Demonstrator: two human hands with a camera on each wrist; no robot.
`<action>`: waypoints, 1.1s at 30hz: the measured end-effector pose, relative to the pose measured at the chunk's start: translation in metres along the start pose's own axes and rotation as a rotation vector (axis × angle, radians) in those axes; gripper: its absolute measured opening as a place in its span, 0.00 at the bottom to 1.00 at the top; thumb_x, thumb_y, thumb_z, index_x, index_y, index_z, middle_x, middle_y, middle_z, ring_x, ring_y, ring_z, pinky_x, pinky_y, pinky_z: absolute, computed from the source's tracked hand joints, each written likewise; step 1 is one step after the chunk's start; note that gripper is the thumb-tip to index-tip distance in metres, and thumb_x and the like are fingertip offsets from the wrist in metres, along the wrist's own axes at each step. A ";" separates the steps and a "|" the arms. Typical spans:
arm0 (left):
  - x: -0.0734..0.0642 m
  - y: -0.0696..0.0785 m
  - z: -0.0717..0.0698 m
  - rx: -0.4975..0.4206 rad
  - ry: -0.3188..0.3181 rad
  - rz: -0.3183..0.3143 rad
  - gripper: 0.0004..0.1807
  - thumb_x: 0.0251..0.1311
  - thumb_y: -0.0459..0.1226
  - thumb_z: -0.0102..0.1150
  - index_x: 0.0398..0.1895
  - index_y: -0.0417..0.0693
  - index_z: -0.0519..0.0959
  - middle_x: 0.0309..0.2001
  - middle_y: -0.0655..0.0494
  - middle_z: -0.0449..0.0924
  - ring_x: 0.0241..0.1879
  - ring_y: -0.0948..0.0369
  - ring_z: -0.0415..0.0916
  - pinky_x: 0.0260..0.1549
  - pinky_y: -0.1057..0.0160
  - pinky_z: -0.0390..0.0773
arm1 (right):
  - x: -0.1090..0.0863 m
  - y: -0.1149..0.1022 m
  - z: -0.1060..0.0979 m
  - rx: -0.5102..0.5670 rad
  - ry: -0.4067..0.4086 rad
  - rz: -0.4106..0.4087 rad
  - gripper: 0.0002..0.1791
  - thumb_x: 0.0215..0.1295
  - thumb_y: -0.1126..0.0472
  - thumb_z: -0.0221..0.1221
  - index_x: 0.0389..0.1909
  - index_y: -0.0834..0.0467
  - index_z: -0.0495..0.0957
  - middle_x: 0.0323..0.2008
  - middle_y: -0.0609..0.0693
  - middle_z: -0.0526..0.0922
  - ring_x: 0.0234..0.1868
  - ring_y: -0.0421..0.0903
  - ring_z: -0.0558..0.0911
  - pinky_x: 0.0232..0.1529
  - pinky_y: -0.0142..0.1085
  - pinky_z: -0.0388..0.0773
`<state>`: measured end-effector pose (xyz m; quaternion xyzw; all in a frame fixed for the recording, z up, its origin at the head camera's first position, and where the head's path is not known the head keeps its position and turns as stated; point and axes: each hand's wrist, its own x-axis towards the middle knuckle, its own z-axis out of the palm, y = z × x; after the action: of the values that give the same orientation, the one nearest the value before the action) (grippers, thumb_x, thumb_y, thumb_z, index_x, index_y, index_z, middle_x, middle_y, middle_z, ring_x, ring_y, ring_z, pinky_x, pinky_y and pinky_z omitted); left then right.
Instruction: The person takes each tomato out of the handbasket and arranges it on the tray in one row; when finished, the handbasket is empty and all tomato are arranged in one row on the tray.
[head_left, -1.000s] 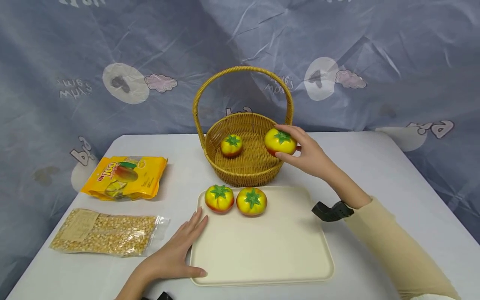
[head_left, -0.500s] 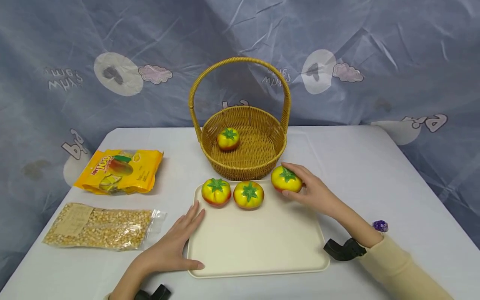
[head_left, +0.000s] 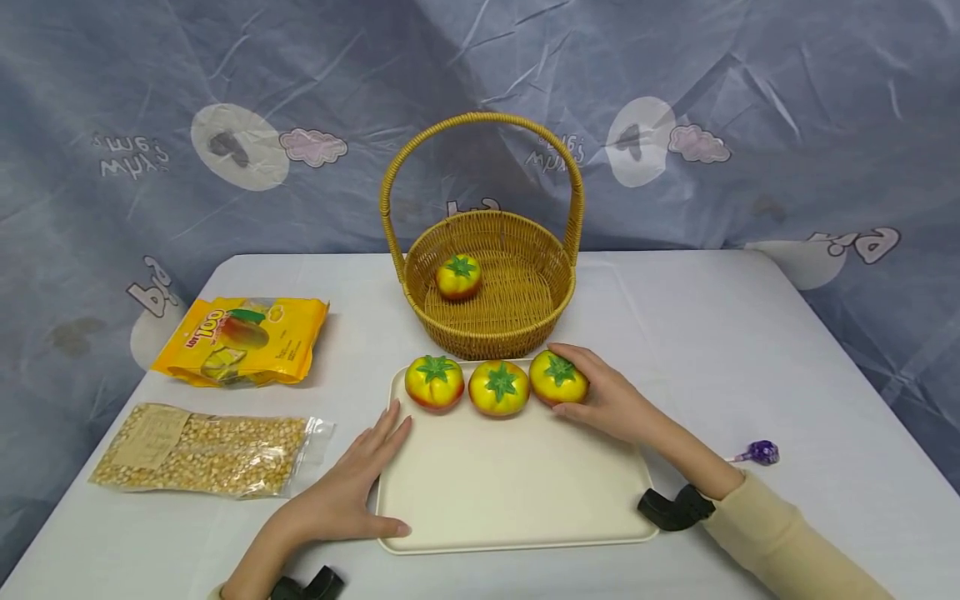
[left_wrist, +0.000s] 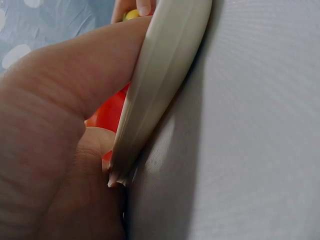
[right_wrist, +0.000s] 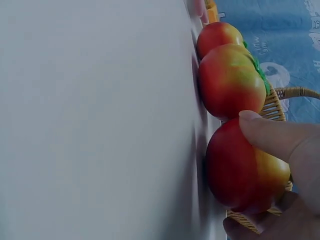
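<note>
Wicker basket (head_left: 420, 292) on counter (head_left: 750, 350): one tomato (head_left: 459, 277) inside. Cream tray (head_left: 517, 492): three tomatoes in a row along far edge. Rightmost tomato (head_left: 557, 377) sits on tray, right hand (head_left: 611, 400) curled round it, thumb near side, fingers (head_left: 581, 354) far side. Left hand (head_left: 341, 496) flat, fingers straight, thumb on tray rim.

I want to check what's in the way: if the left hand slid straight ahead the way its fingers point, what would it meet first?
Probably the leftmost tomato on the tray. The left hand lies flat at the tray's left edge, fingers pointing up and right toward that tomato, with only bare tray rim between; depth is hard to judge.
</note>
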<state>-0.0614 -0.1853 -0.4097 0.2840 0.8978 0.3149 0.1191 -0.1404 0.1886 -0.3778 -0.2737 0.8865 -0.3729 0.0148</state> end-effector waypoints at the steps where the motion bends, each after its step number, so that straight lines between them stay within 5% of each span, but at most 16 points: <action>1: 0.000 0.000 0.000 0.002 0.001 0.001 0.66 0.35 0.58 0.72 0.74 0.48 0.42 0.73 0.53 0.25 0.70 0.52 0.31 0.64 0.67 0.29 | 0.000 0.000 0.000 -0.014 -0.002 -0.006 0.45 0.50 0.62 0.70 0.69 0.59 0.58 0.65 0.58 0.62 0.63 0.57 0.64 0.60 0.54 0.60; 9: -0.001 -0.001 -0.003 0.009 0.004 -0.002 0.66 0.35 0.57 0.73 0.74 0.47 0.42 0.73 0.53 0.25 0.70 0.52 0.31 0.65 0.65 0.30 | 0.010 -0.027 -0.025 -0.142 -0.090 -0.018 0.48 0.53 0.59 0.68 0.71 0.60 0.52 0.68 0.62 0.55 0.66 0.60 0.57 0.61 0.57 0.56; 16: -0.001 -0.002 -0.003 0.006 0.006 -0.003 0.66 0.36 0.58 0.72 0.74 0.47 0.42 0.73 0.53 0.25 0.70 0.51 0.31 0.65 0.62 0.31 | 0.055 -0.065 -0.064 -0.142 -0.142 -0.100 0.43 0.60 0.55 0.63 0.72 0.58 0.51 0.70 0.58 0.53 0.68 0.57 0.52 0.63 0.57 0.52; 19: -0.001 -0.003 -0.003 0.006 0.010 0.003 0.66 0.36 0.59 0.71 0.74 0.48 0.41 0.73 0.53 0.25 0.70 0.51 0.32 0.65 0.61 0.31 | 0.085 -0.074 -0.073 -0.076 -0.144 -0.169 0.40 0.62 0.55 0.61 0.71 0.57 0.53 0.69 0.56 0.55 0.68 0.55 0.54 0.63 0.56 0.54; 23: -0.002 -0.003 -0.002 0.003 0.017 0.007 0.66 0.36 0.58 0.72 0.74 0.47 0.41 0.73 0.52 0.25 0.70 0.51 0.31 0.65 0.61 0.31 | 0.132 -0.078 -0.077 0.139 -0.174 -0.212 0.34 0.65 0.59 0.58 0.70 0.57 0.57 0.69 0.52 0.56 0.68 0.50 0.55 0.64 0.48 0.55; 33: -0.001 -0.001 0.000 0.005 0.006 0.018 0.66 0.37 0.58 0.71 0.74 0.46 0.42 0.73 0.51 0.25 0.70 0.53 0.31 0.65 0.59 0.32 | 0.206 -0.045 -0.059 0.408 -0.164 -0.070 0.30 0.68 0.54 0.53 0.69 0.55 0.59 0.67 0.48 0.61 0.66 0.46 0.60 0.63 0.40 0.59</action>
<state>-0.0611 -0.1860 -0.4106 0.2914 0.8963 0.3145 0.1129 -0.3076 0.0987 -0.2686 -0.3251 0.7784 -0.5213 0.1291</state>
